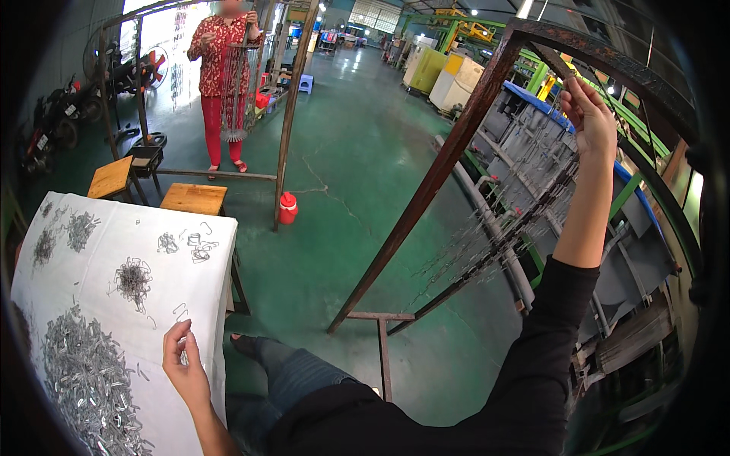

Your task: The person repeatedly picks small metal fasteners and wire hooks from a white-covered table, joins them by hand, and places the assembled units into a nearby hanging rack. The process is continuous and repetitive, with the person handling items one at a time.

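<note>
My left hand [187, 366] is over the white-covered table, its fingers curled. At its fingertips are bent wire hooks [181, 310]; whether the fingers hold one, I cannot tell. Beside it lies a large heap of small shiny metal pieces [91, 376]. Farther up the cloth sits a tangled pile of wire hooks [134, 281], with smaller piles beyond. My right hand [589, 118] is raised high at the right, its fingers closed on a rusty metal bar [553, 59] under the top of a brown frame [456, 156]. Rows of dark chain-like strands [525, 220] hang below that hand.
Across the green floor [334, 251], a person in red [223, 83] stands at another frame, holding a hanging bundle of wires. Wooden stools [192, 199] stand beyond the table. A red container [287, 208] sits on the floor. Grey tanks and pipes [506, 228] line the right.
</note>
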`<action>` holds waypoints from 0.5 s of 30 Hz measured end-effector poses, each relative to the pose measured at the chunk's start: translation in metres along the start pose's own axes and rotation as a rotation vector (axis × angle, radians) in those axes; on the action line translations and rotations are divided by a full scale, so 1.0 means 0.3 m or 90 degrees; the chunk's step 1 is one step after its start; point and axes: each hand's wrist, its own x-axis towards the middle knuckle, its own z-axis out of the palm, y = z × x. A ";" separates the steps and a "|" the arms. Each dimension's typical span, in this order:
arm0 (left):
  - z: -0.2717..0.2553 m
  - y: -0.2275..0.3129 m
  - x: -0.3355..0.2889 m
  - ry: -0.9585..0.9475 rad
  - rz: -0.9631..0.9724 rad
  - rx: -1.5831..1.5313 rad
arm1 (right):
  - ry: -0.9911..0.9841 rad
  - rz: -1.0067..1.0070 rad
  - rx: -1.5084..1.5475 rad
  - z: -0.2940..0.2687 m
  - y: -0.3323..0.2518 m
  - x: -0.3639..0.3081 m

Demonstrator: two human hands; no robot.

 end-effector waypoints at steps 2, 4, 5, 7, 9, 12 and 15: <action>-0.002 -0.002 -0.006 -0.003 0.002 0.001 | 0.040 -0.016 -0.015 -0.016 -0.005 0.035; -0.003 -0.006 -0.012 0.001 -0.003 -0.002 | 0.054 -0.039 -0.010 -0.035 -0.010 0.074; -0.004 -0.008 -0.016 0.004 -0.007 -0.003 | 0.060 -0.044 -0.015 -0.042 -0.013 0.096; -0.007 -0.013 -0.021 0.004 -0.007 0.005 | 0.070 -0.045 -0.007 -0.048 -0.018 0.140; -0.010 -0.019 -0.025 0.005 -0.007 0.007 | 0.067 -0.071 -0.035 -0.046 -0.021 0.173; -0.014 -0.025 -0.031 0.007 -0.008 0.003 | 0.106 -0.097 -0.063 -0.018 -0.034 0.204; -0.017 -0.028 -0.034 0.009 -0.011 0.002 | 0.117 -0.159 -0.063 0.022 -0.047 0.203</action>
